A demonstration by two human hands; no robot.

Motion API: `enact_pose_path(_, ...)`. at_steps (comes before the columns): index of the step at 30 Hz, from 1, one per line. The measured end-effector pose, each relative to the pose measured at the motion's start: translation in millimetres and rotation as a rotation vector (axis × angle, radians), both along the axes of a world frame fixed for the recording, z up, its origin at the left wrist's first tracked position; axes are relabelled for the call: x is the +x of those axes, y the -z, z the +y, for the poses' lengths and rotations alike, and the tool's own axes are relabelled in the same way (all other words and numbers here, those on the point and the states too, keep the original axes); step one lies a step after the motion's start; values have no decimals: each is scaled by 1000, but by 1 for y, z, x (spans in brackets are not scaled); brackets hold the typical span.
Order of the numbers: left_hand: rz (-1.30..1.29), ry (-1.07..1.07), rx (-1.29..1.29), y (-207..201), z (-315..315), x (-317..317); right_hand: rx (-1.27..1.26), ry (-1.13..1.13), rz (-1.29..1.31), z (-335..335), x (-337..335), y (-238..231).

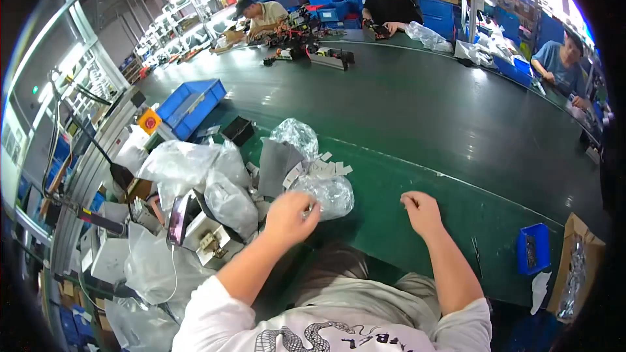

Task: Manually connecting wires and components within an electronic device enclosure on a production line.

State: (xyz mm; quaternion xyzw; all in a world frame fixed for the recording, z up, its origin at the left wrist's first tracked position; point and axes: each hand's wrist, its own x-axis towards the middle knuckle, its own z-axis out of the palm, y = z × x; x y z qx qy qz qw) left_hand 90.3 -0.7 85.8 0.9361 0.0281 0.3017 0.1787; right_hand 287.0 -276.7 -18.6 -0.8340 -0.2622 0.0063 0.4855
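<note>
My left hand (291, 218) is closed, its thumb and fingertips drawn together beside a clear plastic bag (336, 197) on the green worktop. Whatever it holds, if anything, is hidden. Across a gap to the right, my right hand (424, 213) hovers at or just above the worktop, fingers curled in, with nothing showing in them. Behind the clear bag lie several small white pieces (329, 167), like tags or packets. A grey sheet or pouch (277, 164) and another crinkled clear bag (295, 135) lie beyond my left hand.
White plastic bags (179, 163) crowd the left, around a phone (177, 220) with a white cable. A blue crate (190, 105) stands behind. To the right are tweezers (476, 254), a small blue bin (533, 248) and a cardboard box (577, 267). Across the dark belt (417, 91), several people work.
</note>
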Motion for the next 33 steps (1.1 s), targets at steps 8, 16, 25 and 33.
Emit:
enact_pose_path(8, 234, -170, 132, -6, 136, 298, -31, -174, 127, -16, -6, -15)
enact_pose_path(16, 67, -289, -490, 65, 142, 407, -33, -154, 250, -20, 2, -23)
enact_pose_path(25, 221, -258, -1147, 64, 138, 405, -58, -169, 156, -19, 8, -18)
enact_pose_path(33, 102, -406, -960, 50, 189, 437, 4, -205, 100, -12, 3, -13)
